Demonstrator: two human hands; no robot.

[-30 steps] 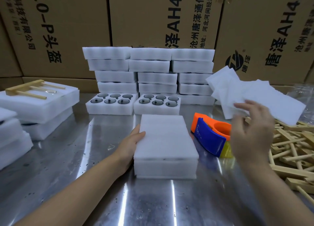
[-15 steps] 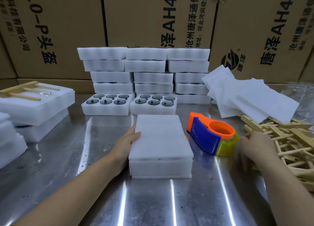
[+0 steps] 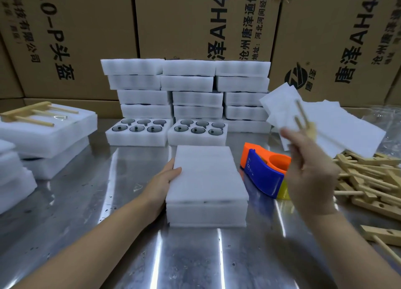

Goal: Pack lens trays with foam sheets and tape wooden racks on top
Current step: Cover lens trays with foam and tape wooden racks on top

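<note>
- Steel tabletop (image 3: 91, 234) in front.
- The left grip (image 3: 166, 181) lies flat against the left side of the covered tray (image 3: 206, 212), thumb over the edge of the foam sheet (image 3: 208, 173) on top; nothing is clasped.
- The right grip (image 3: 310, 171), raised and blurred, pinches a wooden rack (image 3: 301, 117), pegs pointing up.
- Tape dispenser (image 3: 263, 174) just right of the tray; rack pile (image 3: 368, 180) further right.
- Beyond: two open lens trays (image 3: 136, 134), loose sheets (image 3: 347, 134), stacked trays (image 3: 191, 89), cardboard boxes (image 3: 184, 17).
</note>
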